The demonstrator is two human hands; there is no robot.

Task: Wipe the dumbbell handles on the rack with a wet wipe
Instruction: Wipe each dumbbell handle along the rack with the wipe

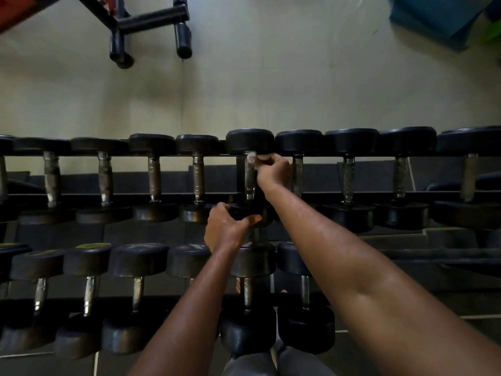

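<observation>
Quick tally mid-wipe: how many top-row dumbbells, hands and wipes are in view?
Top-row dumbbells: 10, one cut off at the left edge
Hands: 2, left hand and right hand
Wipe: 1
Total: 13

Right hand (272, 169): I have it curled at the far end of one handle (250, 180) on the upper row, pinching a pale wipe (251, 158) against the metal just under the far head (250, 141).
Left hand (226, 226): I grip the near head (248, 210) of that same dumbbell.
Rack (81, 195): two rows of black dumbbells, handles running away from me.
Floor (244, 85): pale, beyond the rack.
Bench frame (151, 21): black tubing, top left.
Box (439, 17): blue, top right corner.
</observation>
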